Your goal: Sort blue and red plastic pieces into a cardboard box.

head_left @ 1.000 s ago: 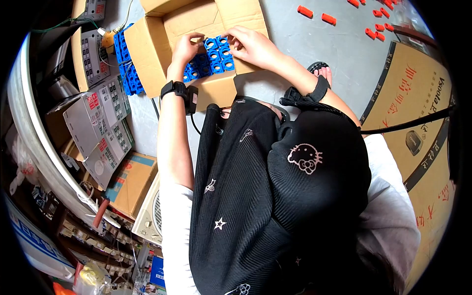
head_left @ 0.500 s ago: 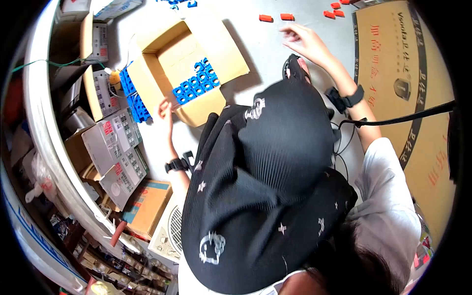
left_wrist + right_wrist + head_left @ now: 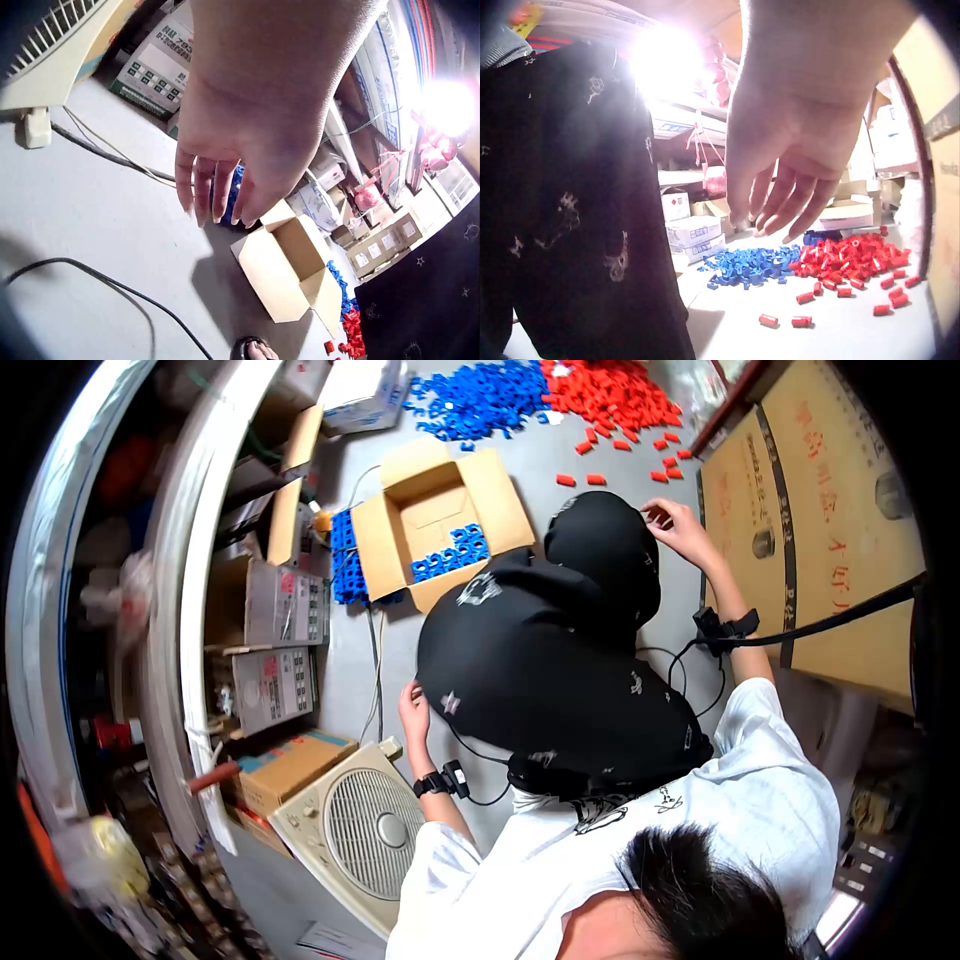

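Observation:
Both hands are away from the box and hold nothing. The left hand [image 3: 413, 710] hangs beside the person's left knee, its fingers loosely extended downward in the left wrist view. Beside the other knee is the right hand [image 3: 682, 532], fingers slightly bent and separated. An uncovered cardboard box [image 3: 505, 510] stands in front of the knees with its flaps folded out. Inside, blue plastic pieces [image 3: 450, 555] with round holes sit in rows along the near side. More blue pieces are stacked in blocks [image 3: 350, 575] against the box's left side.
Loose blue pieces [image 3: 480, 400] and red cylinders [image 3: 610, 395] lie heaped on the floor beyond the box. A beige fan [image 3: 370, 830] stands at the left, near shelving with cartons [image 3: 285, 605]. Large cardboard sheets [image 3: 800, 510] lean at the right. Black cables cross the floor.
Both hands have left the blue pieces in the box and drawn back to either side of the knees. The head view has shifted, bringing the blue and red heaps into sight.

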`<state>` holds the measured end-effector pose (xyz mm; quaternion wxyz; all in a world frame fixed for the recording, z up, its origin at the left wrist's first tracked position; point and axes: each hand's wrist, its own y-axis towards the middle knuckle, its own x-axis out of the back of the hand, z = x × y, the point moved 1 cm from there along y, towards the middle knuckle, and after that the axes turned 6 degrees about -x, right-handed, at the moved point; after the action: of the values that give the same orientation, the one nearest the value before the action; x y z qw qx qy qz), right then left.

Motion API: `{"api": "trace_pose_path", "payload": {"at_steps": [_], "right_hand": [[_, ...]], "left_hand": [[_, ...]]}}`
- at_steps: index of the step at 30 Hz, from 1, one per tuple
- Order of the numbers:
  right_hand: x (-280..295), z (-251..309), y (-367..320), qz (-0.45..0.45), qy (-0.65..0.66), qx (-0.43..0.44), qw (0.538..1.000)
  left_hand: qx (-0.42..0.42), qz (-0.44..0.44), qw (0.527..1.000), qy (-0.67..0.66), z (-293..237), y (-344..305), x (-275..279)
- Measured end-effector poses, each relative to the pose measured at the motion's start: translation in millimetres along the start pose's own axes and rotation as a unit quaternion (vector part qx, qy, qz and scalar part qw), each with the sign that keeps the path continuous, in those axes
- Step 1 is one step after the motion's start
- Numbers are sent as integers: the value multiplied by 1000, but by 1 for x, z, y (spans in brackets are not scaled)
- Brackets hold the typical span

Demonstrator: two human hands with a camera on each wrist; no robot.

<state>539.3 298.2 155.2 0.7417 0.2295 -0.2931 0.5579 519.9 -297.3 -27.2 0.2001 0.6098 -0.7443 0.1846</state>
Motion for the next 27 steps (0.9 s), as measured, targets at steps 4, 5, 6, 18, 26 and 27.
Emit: {"api": "trace_pose_path", "payload": {"at_steps": [4, 5, 6, 18, 26, 27], "right_hand": [[10, 48, 16, 8, 13, 55, 998], [9, 42, 17, 25, 37, 46, 998], [12, 43, 22, 20, 18, 49, 998], [64, 123, 29, -10, -130, 73, 989], [95, 69, -2, -46, -111, 72, 990], [102, 65, -7, -49, -141, 67, 987]], "left_hand": [[67, -29, 997, -14, -14, -41, 18], [72, -16, 997, -3, -14, -42, 25], [74, -36, 997, -14, -9, -46, 24], [-116, -30, 992, 33, -85, 124, 100], [4, 160, 976, -148, -49, 135, 2], [13, 176, 968, -178, -43, 129, -8]]}}
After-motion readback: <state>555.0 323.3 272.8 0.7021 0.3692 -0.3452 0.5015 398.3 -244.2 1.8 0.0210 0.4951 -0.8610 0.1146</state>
